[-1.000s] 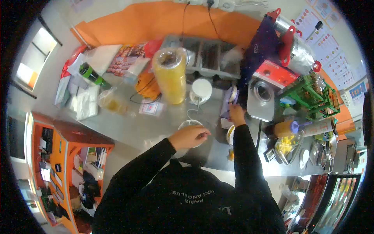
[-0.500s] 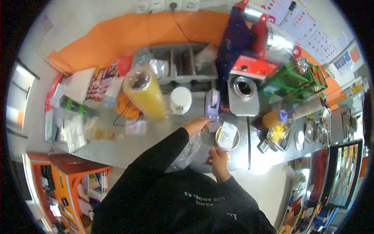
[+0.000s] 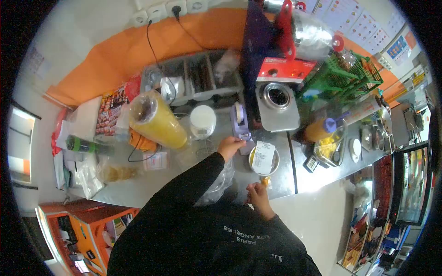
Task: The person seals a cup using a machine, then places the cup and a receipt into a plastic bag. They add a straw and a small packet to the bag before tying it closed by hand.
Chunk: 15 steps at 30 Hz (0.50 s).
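My left hand (image 3: pixel 230 148) is closed in a pinch at the front cutting end of a purple tape dispenser (image 3: pixel 239 122); whatever lies between the fingertips is too small to make out. A white-rimmed round bowl (image 3: pixel 276 162) stands just right of it, with a printed receipt (image 3: pixel 264 158) lying across its top. Closer to my body, my right hand (image 3: pixel 259 198) is curled below the bowl, and its contents are hidden. A small orange-yellow item (image 3: pixel 265 181) shows between that hand and the bowl. Crumpled clear plastic (image 3: pixel 222 184) lies under my left forearm.
Behind stand a white round container (image 3: pixel 203 120), a yellow plastic-wrapped roll (image 3: pixel 159 120) and a grey divided tray (image 3: pixel 200 76). A red-and-silver machine (image 3: pixel 278 103) is at the back right, near a sauce bottle (image 3: pixel 321 129) and a small timer (image 3: pixel 311 163). The counter's front edge runs close to my body.
The view has shifted, moving the back objects leftward. My right hand has drawn slightly away from the bowl and its fingers look more curled. My left hand stays at the tape dispenser.
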Each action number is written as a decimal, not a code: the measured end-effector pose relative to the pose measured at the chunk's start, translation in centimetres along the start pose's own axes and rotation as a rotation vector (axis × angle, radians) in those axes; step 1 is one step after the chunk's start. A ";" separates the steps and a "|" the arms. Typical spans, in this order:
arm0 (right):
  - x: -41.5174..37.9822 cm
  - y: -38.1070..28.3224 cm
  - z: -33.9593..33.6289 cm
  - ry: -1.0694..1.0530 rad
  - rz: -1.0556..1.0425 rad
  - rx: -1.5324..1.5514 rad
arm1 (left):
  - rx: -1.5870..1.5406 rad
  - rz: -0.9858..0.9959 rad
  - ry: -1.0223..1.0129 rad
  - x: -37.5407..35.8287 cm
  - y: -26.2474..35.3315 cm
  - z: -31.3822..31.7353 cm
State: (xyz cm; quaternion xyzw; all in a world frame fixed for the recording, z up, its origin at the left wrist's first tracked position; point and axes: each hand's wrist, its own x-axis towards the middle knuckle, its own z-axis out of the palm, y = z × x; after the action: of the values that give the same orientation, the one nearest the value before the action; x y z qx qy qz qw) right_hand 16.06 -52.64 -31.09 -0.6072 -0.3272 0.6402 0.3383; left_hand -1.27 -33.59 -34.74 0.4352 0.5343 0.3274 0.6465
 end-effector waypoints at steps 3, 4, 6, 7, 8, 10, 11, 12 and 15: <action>0.7 0.5 0.1 -0.036 0.000 -0.063 | 0.425 0.075 0.118 0.6 0.6 -0.3; 1.0 0.4 0.3 -0.049 0.003 -0.079 | 0.447 0.087 0.097 1.0 0.5 -0.6; 0.9 0.4 0.9 -0.076 -0.002 -0.059 | 0.486 0.109 0.059 1.4 0.4 -1.2; 0.9 0.3 1.1 -0.088 -0.014 -0.023 | 0.531 0.107 0.059 1.3 0.5 -1.6; 0.8 0.3 1.2 -0.100 -0.024 0.011 | 0.573 0.104 0.060 0.9 0.5 -1.8; 0.3 -0.7 1.7 -0.113 0.000 0.046 | 0.526 0.129 0.055 0.1 1.1 -2.7; -0.2 -1.2 2.0 -0.114 0.014 0.069 | 0.437 0.155 0.045 -0.4 1.3 -3.5; -1.1 -2.0 2.4 -0.143 -0.003 0.047 | 0.346 0.174 0.033 -1.4 1.5 -4.3; -3.9 -5.3 3.8 -0.239 -0.060 -0.059 | 0.175 0.155 0.062 -8.2 5.5 -9.0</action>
State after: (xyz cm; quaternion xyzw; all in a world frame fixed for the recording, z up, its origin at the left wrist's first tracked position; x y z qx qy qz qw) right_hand 12.60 -52.94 -24.32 -0.5261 -0.4019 0.6878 0.2977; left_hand -11.60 -36.74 -26.81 0.5195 0.5454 0.3419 0.5620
